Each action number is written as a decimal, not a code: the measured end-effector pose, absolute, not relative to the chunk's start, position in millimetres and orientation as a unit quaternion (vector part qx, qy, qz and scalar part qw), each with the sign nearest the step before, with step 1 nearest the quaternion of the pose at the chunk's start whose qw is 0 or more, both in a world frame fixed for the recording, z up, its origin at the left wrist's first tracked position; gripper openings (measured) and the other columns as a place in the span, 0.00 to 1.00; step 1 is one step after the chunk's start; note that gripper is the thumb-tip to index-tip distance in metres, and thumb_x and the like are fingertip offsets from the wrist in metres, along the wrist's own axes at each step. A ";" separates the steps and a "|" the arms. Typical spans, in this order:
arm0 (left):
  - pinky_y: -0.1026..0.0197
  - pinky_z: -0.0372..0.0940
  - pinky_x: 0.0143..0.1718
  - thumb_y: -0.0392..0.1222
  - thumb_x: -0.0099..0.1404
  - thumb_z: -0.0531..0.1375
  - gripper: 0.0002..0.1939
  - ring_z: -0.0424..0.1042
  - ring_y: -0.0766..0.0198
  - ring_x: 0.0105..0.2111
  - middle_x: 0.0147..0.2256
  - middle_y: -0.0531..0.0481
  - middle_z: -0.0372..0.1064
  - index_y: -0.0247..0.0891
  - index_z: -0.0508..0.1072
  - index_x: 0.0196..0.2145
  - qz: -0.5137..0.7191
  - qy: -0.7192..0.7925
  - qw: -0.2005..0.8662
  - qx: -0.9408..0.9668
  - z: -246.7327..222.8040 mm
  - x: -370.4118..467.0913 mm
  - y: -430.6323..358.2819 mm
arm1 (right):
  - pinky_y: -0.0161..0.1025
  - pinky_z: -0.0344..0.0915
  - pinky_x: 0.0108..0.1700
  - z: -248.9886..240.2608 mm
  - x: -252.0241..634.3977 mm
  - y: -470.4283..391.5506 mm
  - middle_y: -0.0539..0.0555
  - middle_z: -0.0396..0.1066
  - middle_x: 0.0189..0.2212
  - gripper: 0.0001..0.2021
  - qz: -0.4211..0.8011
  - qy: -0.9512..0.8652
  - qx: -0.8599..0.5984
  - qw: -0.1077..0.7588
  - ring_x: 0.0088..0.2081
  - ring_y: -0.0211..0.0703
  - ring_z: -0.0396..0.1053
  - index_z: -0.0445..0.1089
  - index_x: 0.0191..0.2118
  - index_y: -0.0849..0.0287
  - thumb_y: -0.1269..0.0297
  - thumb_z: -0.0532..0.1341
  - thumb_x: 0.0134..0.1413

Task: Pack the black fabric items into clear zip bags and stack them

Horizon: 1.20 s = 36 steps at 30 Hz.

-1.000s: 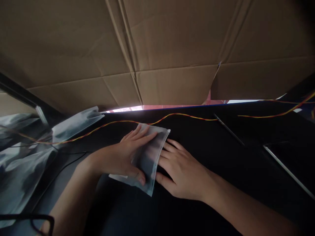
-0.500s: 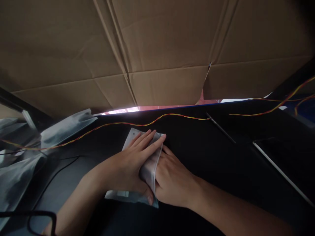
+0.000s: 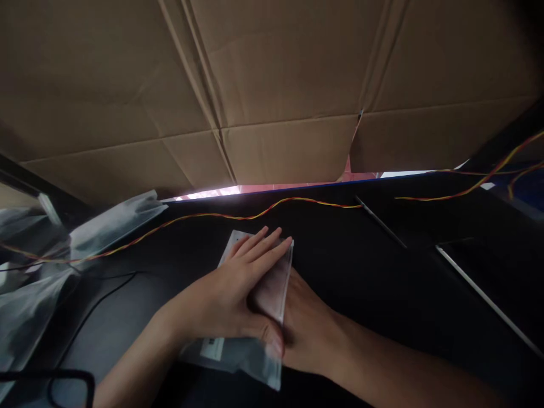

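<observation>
A frosted plastic zip bag [image 3: 250, 358] with a small white label lies over the black table between my hands. My left hand [image 3: 232, 289] rests flat on top of it, fingers stretched toward the bag's far end and thumb near its right edge. From the right, my right hand [image 3: 308, 323] reaches in at that edge. Its fingers are covered by the bag and my left hand. Whether they are inside the bag or under it, I cannot tell for sure.
Several frosted plastic bags [image 3: 117, 224] lie at the left. A red and yellow twisted wire [image 3: 212, 215] crosses the back of the black table [image 3: 340, 243]. Black cable [image 3: 96, 309] curves at the left. Two thin metal edges [image 3: 484, 297] lie at right. Cardboard [image 3: 276, 73] stands behind.
Both hands and the bag have shifted slightly right and nearer to me. The right hand has slid farther behind the bag, so its fingers no longer show.
</observation>
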<state>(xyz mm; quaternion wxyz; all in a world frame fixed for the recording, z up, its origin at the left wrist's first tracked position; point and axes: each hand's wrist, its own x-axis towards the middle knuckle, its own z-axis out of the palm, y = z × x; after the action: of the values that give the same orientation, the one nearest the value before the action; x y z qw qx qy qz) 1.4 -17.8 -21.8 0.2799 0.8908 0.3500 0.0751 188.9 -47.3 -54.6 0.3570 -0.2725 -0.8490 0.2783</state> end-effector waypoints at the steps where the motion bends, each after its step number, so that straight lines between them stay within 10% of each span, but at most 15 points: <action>1: 0.25 0.37 0.77 0.80 0.53 0.70 0.70 0.36 0.33 0.80 0.81 0.43 0.38 0.56 0.40 0.80 0.090 0.352 0.268 0.892 -21.3 7.1 -20.9 | 0.56 0.60 0.73 -55.1 189.8 -43.9 0.68 0.70 0.68 0.31 0.280 -0.839 -0.287 0.368 0.70 0.60 0.65 0.63 0.68 0.63 0.59 0.67 0.65; 7: 0.26 0.47 0.76 0.76 0.74 0.52 0.45 0.46 0.37 0.79 0.79 0.46 0.48 0.55 0.50 0.79 0.150 0.372 0.254 0.880 -14.6 8.2 -18.8 | 0.53 0.63 0.71 -40.9 210.1 -26.2 0.60 0.73 0.65 0.26 0.331 -0.862 -0.184 0.336 0.65 0.55 0.70 0.69 0.66 0.54 0.65 0.68 0.64; 12: 0.38 0.66 0.65 0.57 0.82 0.53 0.22 0.75 0.46 0.61 0.60 0.46 0.77 0.48 0.75 0.64 0.165 0.448 0.224 0.849 -12.4 -6.0 -0.9 | 0.44 0.72 0.59 -24.4 231.2 -22.9 0.56 0.82 0.50 0.16 0.475 -0.835 -0.181 0.210 0.51 0.49 0.79 0.79 0.56 0.54 0.67 0.69 0.63; 19: 0.52 0.73 0.49 0.61 0.73 0.64 0.25 0.77 0.54 0.49 0.54 0.45 0.75 0.46 0.78 0.59 0.168 0.473 0.293 0.814 -17.8 -6.2 3.6 | 0.43 0.75 0.54 -8.5 267.6 -1.9 0.53 0.83 0.46 0.10 0.628 -0.716 -0.263 0.155 0.51 0.50 0.81 0.84 0.50 0.54 0.62 0.69 0.66; 25: 0.54 0.71 0.43 0.60 0.70 0.67 0.30 0.76 0.55 0.42 0.47 0.47 0.77 0.45 0.73 0.64 0.172 0.487 0.317 0.795 -21.9 -5.0 1.5 | 0.32 0.69 0.23 -21.8 267.2 13.9 0.56 0.80 0.42 0.10 0.542 -0.606 -0.523 0.255 0.28 0.39 0.78 0.74 0.46 0.57 0.57 0.61 0.73; 33: 0.59 0.67 0.36 0.55 0.76 0.61 0.17 0.74 0.60 0.36 0.39 0.51 0.78 0.43 0.78 0.54 0.201 0.481 0.352 0.777 -21.8 0.9 -1.2 | 0.37 0.80 0.40 -20.6 251.2 -4.0 0.49 0.81 0.35 0.20 0.734 -0.531 -0.397 0.147 0.37 0.42 0.83 0.65 0.49 0.57 0.57 0.74 0.62; 36: 0.61 0.64 0.32 0.54 0.77 0.59 0.14 0.71 0.62 0.32 0.34 0.53 0.76 0.42 0.78 0.44 0.199 0.471 0.368 0.776 -17.3 2.8 -2.6 | 0.33 0.76 0.30 -18.8 251.0 -0.9 0.51 0.82 0.35 0.14 0.689 -0.552 -0.436 0.175 0.30 0.40 0.82 0.66 0.46 0.57 0.53 0.67 0.70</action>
<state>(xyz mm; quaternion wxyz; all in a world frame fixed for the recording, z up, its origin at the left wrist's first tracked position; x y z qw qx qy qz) 2.8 -2.6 -17.3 0.3685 0.7763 0.4712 0.1987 251.0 -0.9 -18.8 0.1749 -0.4357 -0.5522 0.6889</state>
